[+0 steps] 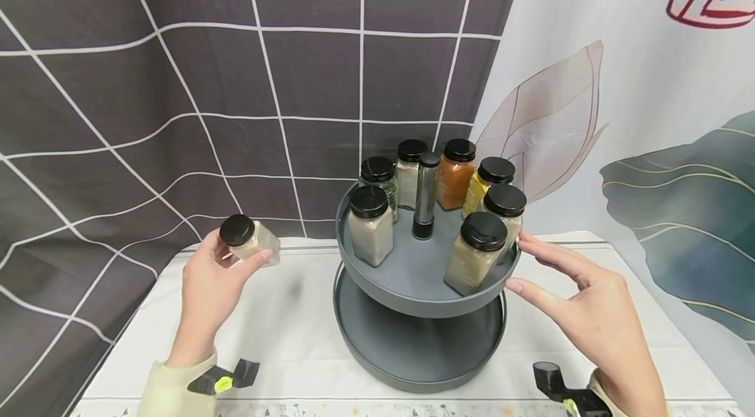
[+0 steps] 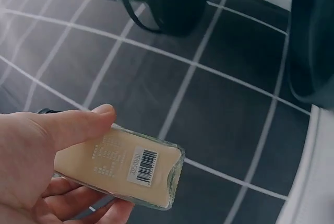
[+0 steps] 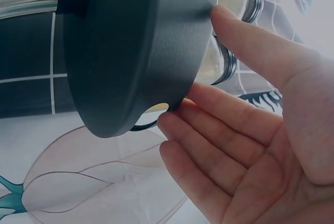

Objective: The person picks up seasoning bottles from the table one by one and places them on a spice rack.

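Observation:
My left hand (image 1: 212,286) grips a square glass spice jar (image 1: 257,243) with a black lid, tilted in the air left of the two-tier turntable. In the left wrist view the jar (image 2: 112,164) shows pale beige powder and a barcode label. The upper tray (image 1: 407,282) of the grey turntable carries several black-lidded spice jars around a metal post (image 1: 426,194). With fingers fairly straight, my right hand (image 1: 601,305) touches the upper tray's right rim. The right wrist view shows the thumb and fingertips (image 3: 169,122) against the tray's outer wall (image 3: 172,51).
The lower tray (image 1: 413,351) has no jars visible on it. Under the turntable lies a white cloth-covered table (image 1: 283,338). A dark checked curtain (image 1: 312,76) hangs behind and left; a pale leaf-patterned curtain (image 1: 566,200) hangs at right.

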### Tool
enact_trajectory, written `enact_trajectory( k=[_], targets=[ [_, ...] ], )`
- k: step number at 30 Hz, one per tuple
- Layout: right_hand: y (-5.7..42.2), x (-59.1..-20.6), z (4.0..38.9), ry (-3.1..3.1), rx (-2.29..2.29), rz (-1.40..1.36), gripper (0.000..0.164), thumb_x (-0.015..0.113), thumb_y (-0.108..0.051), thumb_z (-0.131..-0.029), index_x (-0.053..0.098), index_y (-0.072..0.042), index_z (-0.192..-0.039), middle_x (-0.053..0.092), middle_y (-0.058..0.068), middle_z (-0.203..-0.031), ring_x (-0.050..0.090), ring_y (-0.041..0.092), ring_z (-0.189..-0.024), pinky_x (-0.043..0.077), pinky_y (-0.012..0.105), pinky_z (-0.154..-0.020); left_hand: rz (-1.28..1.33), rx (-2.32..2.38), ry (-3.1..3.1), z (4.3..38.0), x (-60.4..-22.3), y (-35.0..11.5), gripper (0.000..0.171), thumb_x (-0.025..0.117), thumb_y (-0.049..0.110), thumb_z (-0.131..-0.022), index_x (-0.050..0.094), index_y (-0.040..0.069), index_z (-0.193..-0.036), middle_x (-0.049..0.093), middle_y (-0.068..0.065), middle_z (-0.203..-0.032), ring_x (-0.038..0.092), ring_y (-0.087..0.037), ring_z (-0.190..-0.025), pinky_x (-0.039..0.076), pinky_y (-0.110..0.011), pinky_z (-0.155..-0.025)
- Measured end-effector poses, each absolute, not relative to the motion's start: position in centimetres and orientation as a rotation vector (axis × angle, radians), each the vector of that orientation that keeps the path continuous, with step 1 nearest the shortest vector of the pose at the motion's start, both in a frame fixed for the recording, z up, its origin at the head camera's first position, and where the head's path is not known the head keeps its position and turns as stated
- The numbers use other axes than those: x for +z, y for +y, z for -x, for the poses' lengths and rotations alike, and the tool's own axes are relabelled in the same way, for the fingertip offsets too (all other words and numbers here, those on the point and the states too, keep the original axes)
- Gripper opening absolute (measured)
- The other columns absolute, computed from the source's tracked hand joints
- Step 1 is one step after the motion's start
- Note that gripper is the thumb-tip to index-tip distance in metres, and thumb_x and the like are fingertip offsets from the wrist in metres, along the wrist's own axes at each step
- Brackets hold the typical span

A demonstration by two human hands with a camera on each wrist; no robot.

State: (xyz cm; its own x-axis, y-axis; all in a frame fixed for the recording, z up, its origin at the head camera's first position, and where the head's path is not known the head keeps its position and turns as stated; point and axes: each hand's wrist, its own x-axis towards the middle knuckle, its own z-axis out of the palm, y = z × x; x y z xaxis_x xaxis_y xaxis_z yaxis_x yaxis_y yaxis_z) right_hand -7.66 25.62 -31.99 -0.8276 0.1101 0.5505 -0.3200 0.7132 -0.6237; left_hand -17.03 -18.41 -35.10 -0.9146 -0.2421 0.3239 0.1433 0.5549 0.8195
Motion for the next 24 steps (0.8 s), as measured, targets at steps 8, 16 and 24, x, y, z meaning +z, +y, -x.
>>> enact_trajectory(
  k=[8, 16, 24],
  targets=[
    [25.8, -32.0, 7.6, -2.342, 0.994, -0.162, 0.055, 0.094, -0.011, -0.068, 0.076, -0.022, -0.119, 0.072, -0.004, -0.121, 0.056, -0.011, -0.115, 0.036, 0.002, -0.094, 0.043, -1.322, -2.242, 15.2, -32.3, -16.8, 0.050, 0.087, 0.006, -0.077, 0.065, 0.004, -0.122, 0.065, 0.002, -0.106, 0.062, 0.001, -0.094, 0.049, -0.006, -0.088],
    [25.8, -31.9, 7.5, -2.351, 1.003, -0.164, 0.055, 0.094, -0.012, -0.069, 0.076, -0.022, -0.120, 0.072, -0.003, -0.121, 0.056, -0.010, -0.116, 0.036, 0.002, -0.094, 0.162, -1.359, -2.153, 13.3, -30.0, -15.6, 0.050, 0.087, -0.001, -0.075, 0.068, 0.005, -0.120, 0.058, 0.005, -0.106, 0.062, -0.008, -0.093, 0.051, -0.010, -0.089],
    [25.8, -31.8, 7.3, -2.353, 1.007, -0.173, 0.056, 0.094, -0.012, -0.069, 0.075, -0.021, -0.121, 0.072, 0.000, -0.121, 0.056, -0.010, -0.117, 0.036, 0.002, -0.095, 0.281, -1.417, -2.053, 11.9, -28.6, -14.3, 0.051, 0.086, -0.010, -0.070, 0.068, 0.001, -0.117, 0.063, -0.003, -0.105, 0.065, -0.013, -0.091, 0.053, -0.017, -0.090]
  ],
)
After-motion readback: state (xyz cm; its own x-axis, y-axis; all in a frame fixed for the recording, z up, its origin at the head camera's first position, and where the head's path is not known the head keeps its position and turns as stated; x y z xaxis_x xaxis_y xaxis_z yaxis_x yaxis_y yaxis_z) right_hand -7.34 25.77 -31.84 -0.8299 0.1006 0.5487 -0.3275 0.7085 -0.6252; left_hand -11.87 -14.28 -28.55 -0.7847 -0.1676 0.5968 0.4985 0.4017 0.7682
